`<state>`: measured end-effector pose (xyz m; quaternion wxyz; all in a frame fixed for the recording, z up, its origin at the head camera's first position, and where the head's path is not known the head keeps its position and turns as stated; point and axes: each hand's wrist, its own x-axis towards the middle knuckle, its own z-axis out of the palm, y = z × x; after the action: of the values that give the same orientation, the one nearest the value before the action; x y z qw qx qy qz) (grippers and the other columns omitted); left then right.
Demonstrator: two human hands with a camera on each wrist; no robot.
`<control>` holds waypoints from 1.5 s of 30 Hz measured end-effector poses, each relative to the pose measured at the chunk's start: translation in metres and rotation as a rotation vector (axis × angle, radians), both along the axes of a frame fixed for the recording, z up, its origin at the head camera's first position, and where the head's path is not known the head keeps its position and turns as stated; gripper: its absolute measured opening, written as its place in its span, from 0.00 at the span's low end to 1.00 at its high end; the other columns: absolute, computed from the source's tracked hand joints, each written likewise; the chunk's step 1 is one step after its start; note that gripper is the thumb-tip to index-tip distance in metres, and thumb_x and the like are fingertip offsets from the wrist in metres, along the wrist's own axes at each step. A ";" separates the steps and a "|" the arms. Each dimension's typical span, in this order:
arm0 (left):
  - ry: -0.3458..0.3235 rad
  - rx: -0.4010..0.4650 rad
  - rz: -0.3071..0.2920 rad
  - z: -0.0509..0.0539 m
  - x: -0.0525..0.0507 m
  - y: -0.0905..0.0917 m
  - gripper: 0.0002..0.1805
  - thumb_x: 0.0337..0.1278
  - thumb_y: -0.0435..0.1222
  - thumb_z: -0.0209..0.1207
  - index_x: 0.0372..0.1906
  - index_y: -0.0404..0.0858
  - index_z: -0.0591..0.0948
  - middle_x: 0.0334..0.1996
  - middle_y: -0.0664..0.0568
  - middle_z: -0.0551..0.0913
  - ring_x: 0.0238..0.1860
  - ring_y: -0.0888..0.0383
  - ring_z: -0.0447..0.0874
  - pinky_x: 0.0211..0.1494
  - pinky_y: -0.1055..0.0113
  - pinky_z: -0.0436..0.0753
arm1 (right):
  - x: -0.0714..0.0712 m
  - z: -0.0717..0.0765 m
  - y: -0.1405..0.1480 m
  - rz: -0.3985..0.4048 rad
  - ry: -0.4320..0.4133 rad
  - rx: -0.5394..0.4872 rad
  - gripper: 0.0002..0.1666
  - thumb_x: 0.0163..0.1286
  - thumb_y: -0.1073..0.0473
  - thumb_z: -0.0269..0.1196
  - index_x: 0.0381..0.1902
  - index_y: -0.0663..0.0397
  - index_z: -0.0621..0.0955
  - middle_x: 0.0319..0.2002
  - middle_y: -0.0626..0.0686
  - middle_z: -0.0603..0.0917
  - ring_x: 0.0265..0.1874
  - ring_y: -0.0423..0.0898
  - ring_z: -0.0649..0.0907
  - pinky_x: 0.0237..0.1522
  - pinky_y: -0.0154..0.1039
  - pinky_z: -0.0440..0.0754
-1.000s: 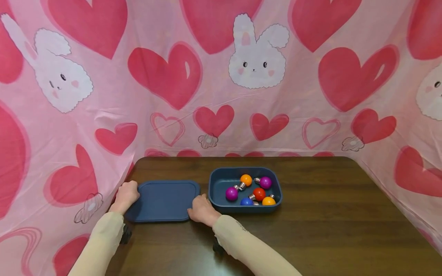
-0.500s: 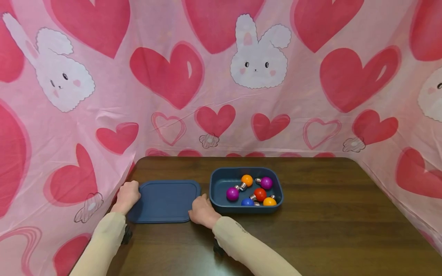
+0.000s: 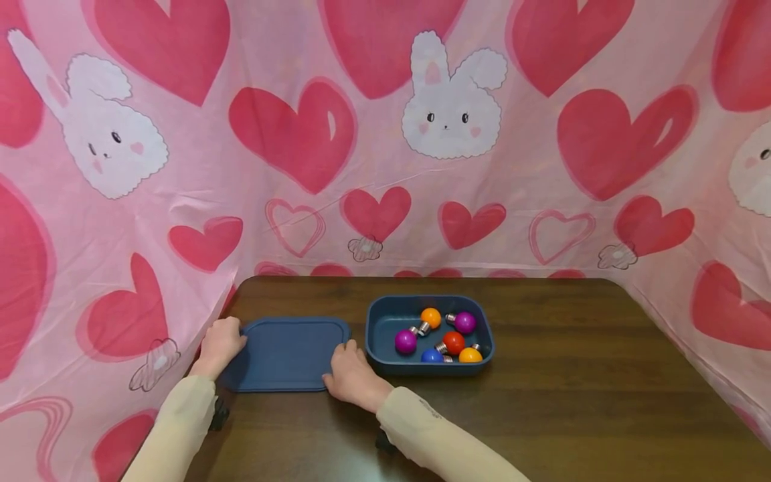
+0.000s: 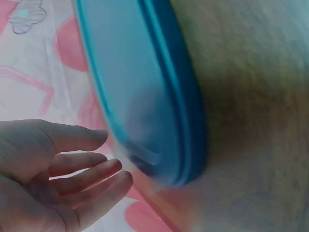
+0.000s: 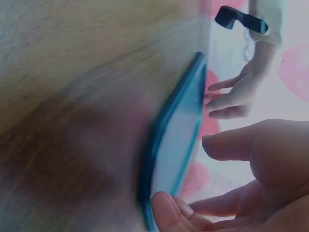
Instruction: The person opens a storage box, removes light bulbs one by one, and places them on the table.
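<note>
A flat blue lid (image 3: pixel 289 355) lies on the left part of the table, between my two hands. My left hand (image 3: pixel 219 345) is at its left edge; in the left wrist view the thumb and fingers of the left hand (image 4: pixel 63 179) are spread loosely, a small gap from the lid (image 4: pixel 130 72). At the lid's right edge is my right hand (image 3: pixel 358 378). The right wrist view shows the right hand (image 5: pixel 260 174) with thumb and fingers parted and fingertips close to the lid (image 5: pixel 176 145); whether they touch it I cannot tell.
Just right of my right hand stands a blue box (image 3: pixel 427 368) without a cover. Several coloured bulbs lie in it, among them a red bulb (image 3: pixel 454 343), a blue bulb (image 3: pixel 432 355) and a purple bulb (image 3: pixel 406 341). A pink heart-patterned cloth (image 3: pixel 373 154) hangs around the brown table (image 3: pixel 572 375).
The lid and the box stay in place. My right hand has shifted slightly, with its fingers lying a little straighter; the left hand stays at the lid's left edge.
</note>
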<state>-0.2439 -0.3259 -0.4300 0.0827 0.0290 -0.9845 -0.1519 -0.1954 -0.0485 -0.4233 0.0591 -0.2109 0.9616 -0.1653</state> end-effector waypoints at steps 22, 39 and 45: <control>0.199 0.123 -0.260 0.030 0.001 0.082 0.19 0.54 0.30 0.67 0.50 0.25 0.83 0.45 0.32 0.86 0.45 0.38 0.87 0.50 0.44 0.85 | -0.001 0.033 0.061 0.082 0.026 -0.319 0.19 0.66 0.54 0.67 0.52 0.59 0.82 0.39 0.56 0.81 0.32 0.40 0.74 0.32 0.26 0.75; 0.250 0.195 -0.439 0.028 0.004 0.141 0.21 0.53 0.32 0.69 0.53 0.29 0.83 0.49 0.36 0.86 0.47 0.41 0.87 0.49 0.48 0.86 | -0.016 0.029 0.125 -0.041 0.089 -0.413 0.16 0.66 0.59 0.66 0.49 0.60 0.82 0.43 0.57 0.83 0.39 0.46 0.81 0.41 0.38 0.86; 0.240 0.206 -0.491 0.025 0.007 0.156 0.22 0.55 0.33 0.69 0.55 0.30 0.83 0.50 0.38 0.86 0.49 0.44 0.87 0.51 0.51 0.86 | -0.018 0.021 0.143 -0.039 0.123 -0.414 0.16 0.66 0.61 0.66 0.49 0.63 0.82 0.44 0.60 0.85 0.40 0.50 0.84 0.45 0.44 0.87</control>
<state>-0.2372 -0.1696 -0.4047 0.1560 -0.2202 -0.9246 -0.2687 -0.2135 0.0943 -0.4019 -0.0478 -0.2095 0.9128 -0.3473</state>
